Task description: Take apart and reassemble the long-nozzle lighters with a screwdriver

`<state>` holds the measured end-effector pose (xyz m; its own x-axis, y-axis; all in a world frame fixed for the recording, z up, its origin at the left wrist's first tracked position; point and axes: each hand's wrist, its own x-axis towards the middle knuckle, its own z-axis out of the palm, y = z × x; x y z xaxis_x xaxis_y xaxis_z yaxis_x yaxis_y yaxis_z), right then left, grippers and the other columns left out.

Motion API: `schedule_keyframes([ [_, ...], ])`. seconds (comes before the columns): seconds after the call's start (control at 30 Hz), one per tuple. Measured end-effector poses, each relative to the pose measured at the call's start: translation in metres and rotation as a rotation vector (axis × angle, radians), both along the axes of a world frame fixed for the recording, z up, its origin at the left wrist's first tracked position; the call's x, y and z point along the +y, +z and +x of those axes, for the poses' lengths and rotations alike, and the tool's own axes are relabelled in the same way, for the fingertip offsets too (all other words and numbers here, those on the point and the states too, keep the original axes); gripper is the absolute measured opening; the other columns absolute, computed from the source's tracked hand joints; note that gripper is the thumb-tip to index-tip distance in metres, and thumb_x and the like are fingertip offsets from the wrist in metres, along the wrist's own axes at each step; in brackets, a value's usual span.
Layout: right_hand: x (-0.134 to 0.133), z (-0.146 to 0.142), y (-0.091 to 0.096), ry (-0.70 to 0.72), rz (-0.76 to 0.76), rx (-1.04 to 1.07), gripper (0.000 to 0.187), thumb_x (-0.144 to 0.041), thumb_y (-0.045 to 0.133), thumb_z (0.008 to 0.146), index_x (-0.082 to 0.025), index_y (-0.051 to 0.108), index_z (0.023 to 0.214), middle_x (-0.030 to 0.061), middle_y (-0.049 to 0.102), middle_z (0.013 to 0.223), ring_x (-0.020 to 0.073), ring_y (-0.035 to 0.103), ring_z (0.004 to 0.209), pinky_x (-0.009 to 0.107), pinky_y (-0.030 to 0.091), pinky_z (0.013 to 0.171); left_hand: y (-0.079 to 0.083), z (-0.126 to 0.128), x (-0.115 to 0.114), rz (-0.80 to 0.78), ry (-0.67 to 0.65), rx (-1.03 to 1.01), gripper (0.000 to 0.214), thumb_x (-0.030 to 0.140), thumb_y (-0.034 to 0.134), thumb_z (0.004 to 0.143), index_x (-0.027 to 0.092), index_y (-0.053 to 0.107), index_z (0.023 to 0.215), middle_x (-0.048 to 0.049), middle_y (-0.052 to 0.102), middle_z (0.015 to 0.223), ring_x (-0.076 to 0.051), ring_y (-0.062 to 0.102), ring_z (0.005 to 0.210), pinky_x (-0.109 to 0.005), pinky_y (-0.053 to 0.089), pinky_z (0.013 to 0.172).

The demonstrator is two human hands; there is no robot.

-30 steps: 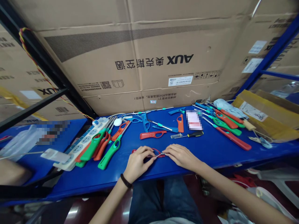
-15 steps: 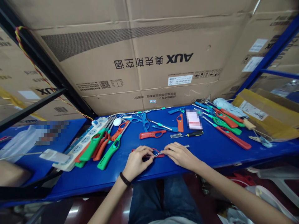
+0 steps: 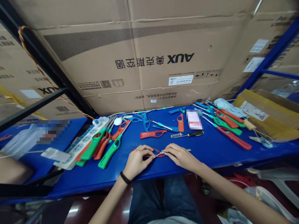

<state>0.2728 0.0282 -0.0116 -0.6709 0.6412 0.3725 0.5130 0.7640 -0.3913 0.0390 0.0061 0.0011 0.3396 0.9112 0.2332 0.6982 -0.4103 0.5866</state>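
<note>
Near the front edge of the blue tabletop, my left hand is closed around a red lighter casing, covering much of it. Thin wire shows between the two hands at the casing's trigger loop. My right hand pinches a slim metal tube at its end by the casing. The tube's far tip shows behind the right knuckles. Fingers hide how tube, wire and casing meet. Just beyond lie a red casing half and a screwdriver with a black and yellow handle.
Several long lighters lie at left, including a green one, next to a white power strip. More lighters, one red, lie at right before an open carton. Blue lighter parts are at the back, against a large cardboard box.
Both hands keep nearly the same place and grip. My right fingers shift slightly at the metal tube, and its far tip sits a little lower and farther right. The view shifts slightly.
</note>
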Motion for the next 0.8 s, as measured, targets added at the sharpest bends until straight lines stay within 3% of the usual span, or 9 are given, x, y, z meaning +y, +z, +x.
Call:
schedule_keyframes([
  [0.27, -0.004, 0.002, 0.002, -0.024, -0.072, -0.005, 0.025, -0.025, 0.043, 0.096, -0.022, 0.065, 0.107, 0.0057, 0.067, 0.097, 0.0163, 0.063, 0.090, 0.028, 0.052, 0.078, -0.005, 0.000, -0.003, 0.059, -0.015, -0.023, 0.008, 0.024, 0.062, 0.082, 0.025, 0.070, 0.081, 0.0000, 0.070, 0.096, -0.016, 0.064, 0.089, -0.026, 0.051, 0.077],
  [0.8, -0.015, -0.003, -0.001, -0.075, 0.096, -0.090, 0.022, -0.016, 0.046, 0.094, -0.020, 0.067, 0.100, 0.0052, 0.066, 0.085, 0.0160, 0.063, 0.078, 0.027, 0.052, 0.069, -0.008, 0.000, -0.006, 0.095, -0.029, -0.039, 0.008, 0.025, 0.061, 0.083, 0.025, 0.069, 0.083, -0.0008, 0.070, 0.096, -0.016, 0.063, 0.088, -0.028, 0.051, 0.079],
])
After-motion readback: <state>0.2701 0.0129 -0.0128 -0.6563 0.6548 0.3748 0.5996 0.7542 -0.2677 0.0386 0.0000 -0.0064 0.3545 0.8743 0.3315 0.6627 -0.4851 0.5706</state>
